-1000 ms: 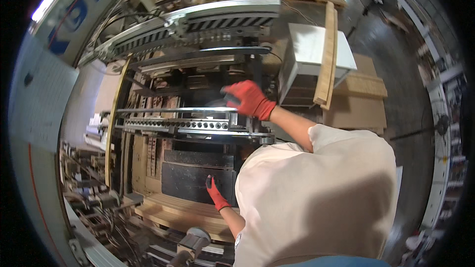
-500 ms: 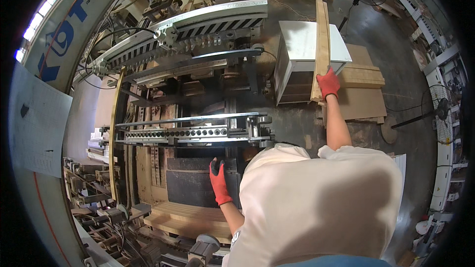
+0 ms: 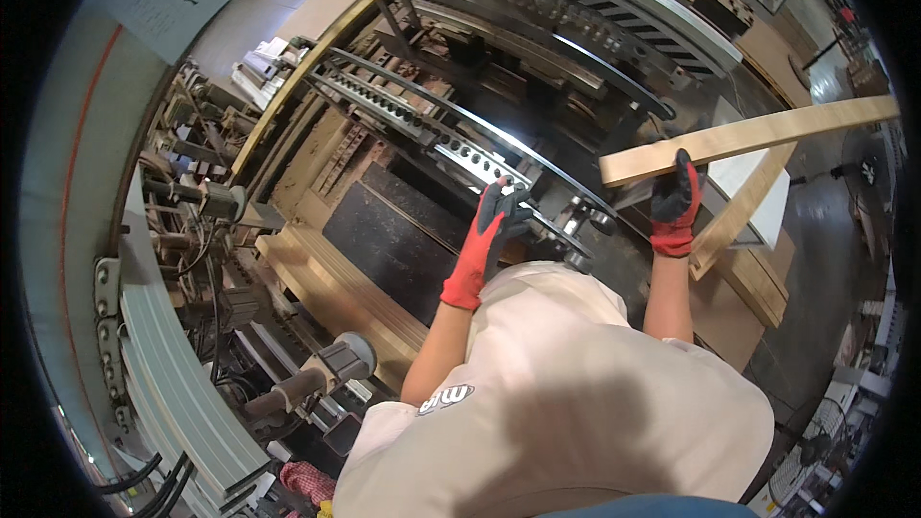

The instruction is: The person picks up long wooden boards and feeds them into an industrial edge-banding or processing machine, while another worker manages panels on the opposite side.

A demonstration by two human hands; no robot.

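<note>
My right hand, in a red glove with a dark palm, is closed around the near part of a long pale wooden board. The board is raised and slants away to the far right. Just beyond that hand, a second wooden board lies across the white cabinet. My left hand, gloved the same way, is held up in front of my body with fingers apart and nothing in them. Behind it in the picture runs a metal rail with a row of round holes.
Several wooden boards lie side by side on the machine at lower left, next to a dark plate. A motor-like cylinder stands near my left forearm. More timber rests on a brown sheet at right.
The view has turned, so the machine appears rotated. My right hand has lifted a board off the white cabinet, leaving another there. My left hand has risen toward the holed rail.
</note>
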